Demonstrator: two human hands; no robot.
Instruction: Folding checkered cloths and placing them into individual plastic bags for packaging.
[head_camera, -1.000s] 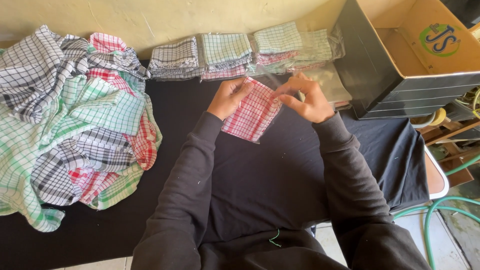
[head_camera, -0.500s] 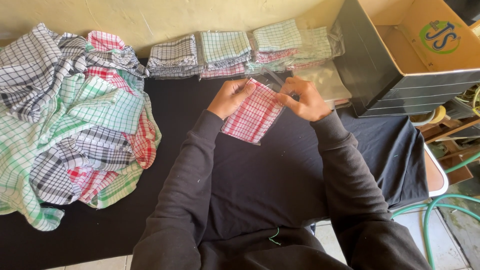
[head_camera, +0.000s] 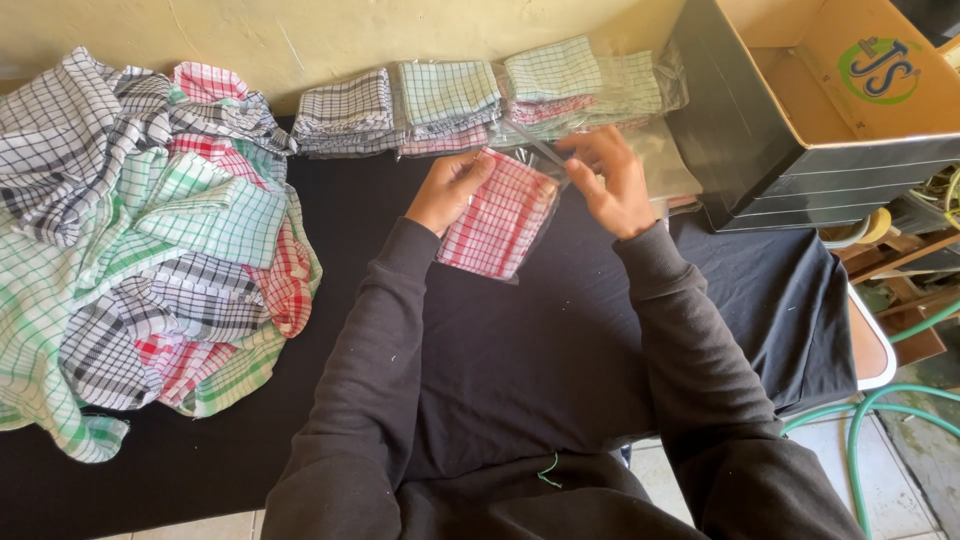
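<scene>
Two hands: both raised over the black-covered table, meeting at one folded cloth (head view, the only one).
Left hand: closed on the upper left edge of the red-and-white checked cloth, fingers curled over its top.
Right hand: fingers pinched together on the open flap of the clear plastic sleeve at the cloth's upper right corner.
Checked cloth: folded flat, tilted, held just above the table between the two hands; most of it sits inside the clear sleeve, whose lower edge shows below the cloth.
Row of folded cloths: stacked along the wall behind the hands, in grey, green and red checks (some already in clear sleeves).
Loose heap of cloths: unfolded, mixed checks, on the left part of the table, well apart from the hands.
Cardboard box: open, dark outside and brown inside, at the right end of the table, near the right hand.
Green hose: on the floor at lower right.
</scene>
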